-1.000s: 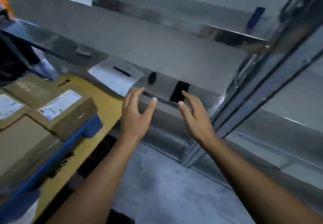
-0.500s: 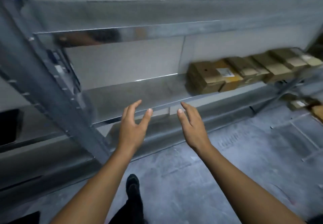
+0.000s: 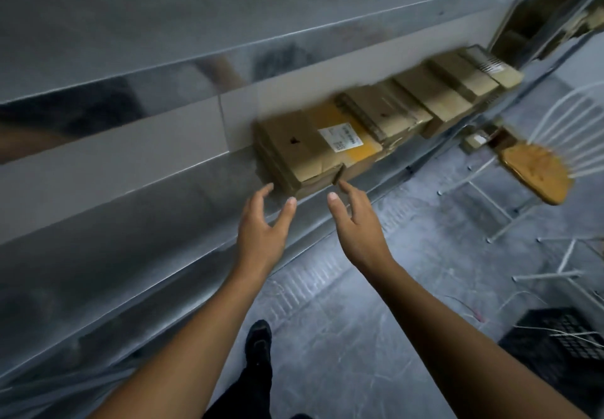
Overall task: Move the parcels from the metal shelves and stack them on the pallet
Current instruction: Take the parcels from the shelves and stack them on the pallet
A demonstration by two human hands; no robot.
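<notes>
Parcels [image 3: 313, 150] now much nearer than before, left hand [image 3: 261, 232] and right hand [image 3: 359, 232] both spread, empty — fingertips just short of the end box on the shelf [image 3: 147, 209]

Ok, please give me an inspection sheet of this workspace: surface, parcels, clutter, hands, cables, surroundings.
Surface: metal shelf, bare on the left part.
Job's things: row of cardboard parcels along the shelf; nearest parcel lies at its end, beside one with a white label.
Clutter: nothing seen on the shelf.
Grips: left hand and right hand open, empty, fingertips close to the nearest parcel.
Cables: thin white wires over a black crate.
Surroundings: grey floor, white wire chair.
</notes>
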